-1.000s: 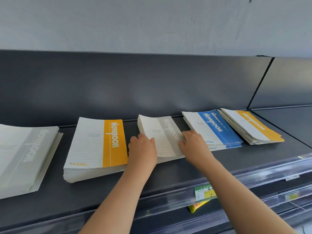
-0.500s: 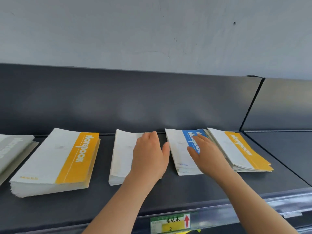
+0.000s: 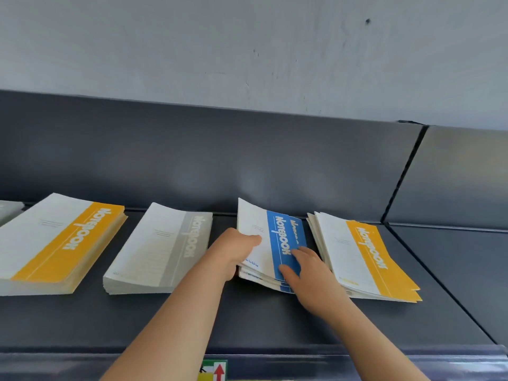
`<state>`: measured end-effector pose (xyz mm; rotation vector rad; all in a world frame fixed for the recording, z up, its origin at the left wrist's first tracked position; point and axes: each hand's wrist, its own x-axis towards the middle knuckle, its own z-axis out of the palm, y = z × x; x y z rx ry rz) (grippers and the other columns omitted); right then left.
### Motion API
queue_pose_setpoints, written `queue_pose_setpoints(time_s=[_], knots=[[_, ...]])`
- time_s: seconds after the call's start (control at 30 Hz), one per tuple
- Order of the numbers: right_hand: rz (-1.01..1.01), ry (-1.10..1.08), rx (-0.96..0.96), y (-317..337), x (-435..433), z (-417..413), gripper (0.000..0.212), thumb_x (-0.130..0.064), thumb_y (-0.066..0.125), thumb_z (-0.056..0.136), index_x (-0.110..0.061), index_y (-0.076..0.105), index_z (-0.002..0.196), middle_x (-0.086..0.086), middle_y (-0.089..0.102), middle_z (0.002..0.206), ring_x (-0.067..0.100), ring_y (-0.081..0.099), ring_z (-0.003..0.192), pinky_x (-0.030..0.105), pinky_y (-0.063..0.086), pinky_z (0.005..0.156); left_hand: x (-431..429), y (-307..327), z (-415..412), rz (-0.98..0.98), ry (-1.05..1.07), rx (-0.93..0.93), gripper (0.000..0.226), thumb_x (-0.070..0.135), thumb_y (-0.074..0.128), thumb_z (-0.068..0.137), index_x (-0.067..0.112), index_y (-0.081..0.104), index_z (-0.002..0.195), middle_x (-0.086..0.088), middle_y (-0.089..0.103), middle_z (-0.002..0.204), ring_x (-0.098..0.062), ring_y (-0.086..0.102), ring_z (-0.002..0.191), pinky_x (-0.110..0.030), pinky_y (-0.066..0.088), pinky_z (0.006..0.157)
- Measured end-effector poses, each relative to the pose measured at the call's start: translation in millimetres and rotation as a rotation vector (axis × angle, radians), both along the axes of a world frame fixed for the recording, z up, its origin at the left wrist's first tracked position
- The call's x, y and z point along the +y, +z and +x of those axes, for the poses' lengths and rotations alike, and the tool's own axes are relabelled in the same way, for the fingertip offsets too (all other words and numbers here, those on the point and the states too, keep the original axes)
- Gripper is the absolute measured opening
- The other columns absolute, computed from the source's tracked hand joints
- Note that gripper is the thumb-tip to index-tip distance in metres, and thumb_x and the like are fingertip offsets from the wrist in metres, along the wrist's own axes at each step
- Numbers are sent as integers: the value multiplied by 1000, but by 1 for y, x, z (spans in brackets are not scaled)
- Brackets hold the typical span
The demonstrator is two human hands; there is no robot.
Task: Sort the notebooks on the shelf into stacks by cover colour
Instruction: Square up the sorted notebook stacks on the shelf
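- Shelf [image 3: 275, 320]: dark grey and flat, with five piles of notebooks in a row from left to right.
- Grey pile [image 3: 9, 211]: at the far left edge, mostly cut off by the frame.
- Left yellow pile [image 3: 63, 243]: next along; thick, with its edges squared up.
- Grey-band pile [image 3: 162, 251]: left of centre and neat, apart from the piles on both sides.
- Blue pile [image 3: 261, 279]: right of centre; the lower copies are fanned out at the near edge.
- Right yellow pile [image 3: 362, 257]: just beside the blue pile; loosely fanned, with uneven edges.
- Top blue notebook [image 3: 283, 237]: lies on the blue pile with its left side raised and its far left corner curling up.
- Left hand [image 3: 233, 251]: grips the left edge of the top blue notebook — the thumb is on the white part of the cover and the other fingers are hidden underneath, so the hand is clamped on it.
- Right hand [image 3: 308, 273]: rests on the blue band towards the near right corner — the fingers are straight and slightly apart, the thumb is spread to the left, and nothing is gripped.
- Label [image 3: 215, 371]: on the near front rail; green and yellow with a red arrow, cut off by the bottom edge.
- Back panel [image 3: 192, 160]: dark, with a pale wall [image 3: 247, 50] above it.
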<state>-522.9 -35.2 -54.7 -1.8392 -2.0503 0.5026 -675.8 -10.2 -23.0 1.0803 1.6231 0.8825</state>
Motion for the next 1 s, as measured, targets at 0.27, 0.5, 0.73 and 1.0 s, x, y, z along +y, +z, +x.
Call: queue_pose_setpoints(time_s=[0.27, 0.5, 0.73, 1.0], knots=[[80, 1, 426, -1, -3, -1, 72, -34, 51, 94, -26, 3, 148, -10, 6, 154, 14, 19, 141, 30, 40, 104, -27, 2, -8, 306, 30, -79, 27, 8, 54, 92, 21, 60, 115, 6, 69, 108, -14, 65, 98, -35, 54, 85], [305, -14, 952, 46, 8, 7, 42, -15, 58, 91, -35, 41, 124, -20, 60, 115, -1, 59, 101, 23, 52, 74, -44, 14, -20, 472, -89, -98, 42, 6, 57, 90, 40, 53, 115, 23, 66, 111, 3, 60, 106, -27, 45, 97], [211, -9, 1053, 45, 6, 8, 16, -15, 52, 93, -23, 53, 107, -7, 68, 103, 8, 68, 89, 31, 55, 71, -38, 25, -12, 555, 22, -102, 54, 51, 66, 69, 30, 53, 116, 17, 67, 106, -7, 64, 101, -35, 51, 84], [240, -112, 1145, 99, 15, -8, 34, -47, 52, 88, -14, 49, 78, 5, 71, 71, 23, 71, 68, 47, 56, 73, -23, 70, 11, 551, 171, -171, 50, 61, 56, 76, 12, 47, 69, -2, 55, 65, -15, 55, 60, -32, 46, 60]])
